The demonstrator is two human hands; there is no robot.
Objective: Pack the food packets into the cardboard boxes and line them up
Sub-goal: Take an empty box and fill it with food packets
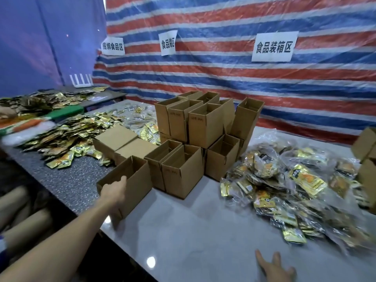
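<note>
Left hand (114,193) fingers clamped on rim of open brown cardboard box (140,188), fingertips hidden; right hand (274,268) fingers apart, wrist cut off; crinkly gold foil packets (284,180) heaped right.

a person's left hand (114,192) and left forearm (61,241), bare from the knuckles down to the frame's lower left corner, drawn long and broad by the wide lens. the right hand (274,268) shows only at the bottom edge: bare fingers (276,258), thumb and part of its back, slightly blurred. a blue-and-white scrap (2,244) at the left edge may be clothing; hard to tell.
</note>
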